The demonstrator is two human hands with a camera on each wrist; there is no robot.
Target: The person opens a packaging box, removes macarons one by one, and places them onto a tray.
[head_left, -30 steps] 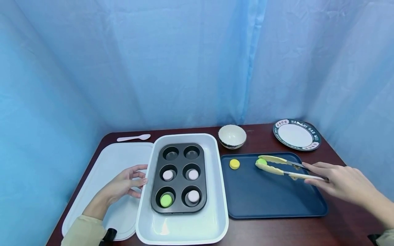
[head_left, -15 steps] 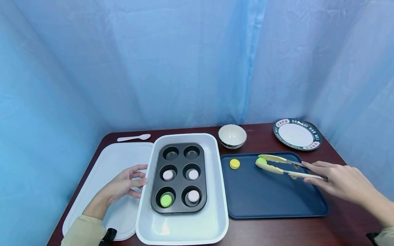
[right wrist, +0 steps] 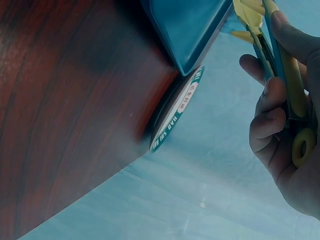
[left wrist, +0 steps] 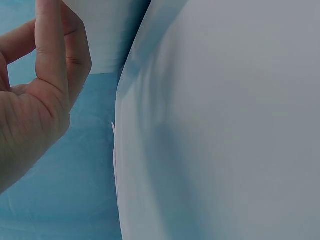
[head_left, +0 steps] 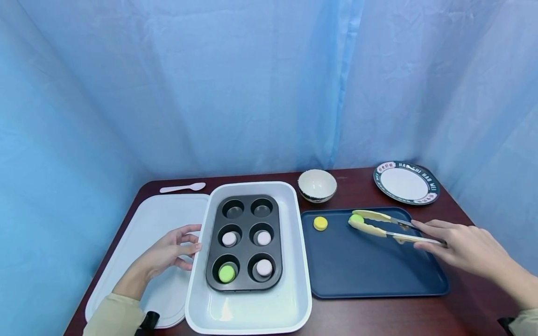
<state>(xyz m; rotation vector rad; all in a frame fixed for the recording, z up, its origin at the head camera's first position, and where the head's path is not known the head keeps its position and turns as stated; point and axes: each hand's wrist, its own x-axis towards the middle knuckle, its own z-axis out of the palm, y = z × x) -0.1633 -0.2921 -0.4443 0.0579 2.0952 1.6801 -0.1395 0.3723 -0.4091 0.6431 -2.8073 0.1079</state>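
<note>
My right hand [head_left: 466,247] grips a pair of tongs [head_left: 378,231] with pale yellow tips, also seen in the right wrist view, where fingers wrap their handle [right wrist: 292,80]. The tips stand on either side of a green macaron [head_left: 357,218] on the dark blue tray [head_left: 370,275]. A yellow macaron [head_left: 320,223] lies near that tray's left end. My left hand [head_left: 168,254], fingers loosely bent, touches the left rim of a white basin [head_left: 248,315]. Inside it is a black muffin tin [head_left: 245,278] holding a green macaron [head_left: 227,274] and several pale pink ones [head_left: 264,268].
A white lid-like board [head_left: 164,214] lies left of the basin, under my left forearm. Behind it is a pale pink spoon [head_left: 182,188]. At the back stand a small bowl [head_left: 317,185] and, farther right, a green-rimmed plate [head_left: 405,184]. Blue curtains [head_left: 252,93] enclose the table.
</note>
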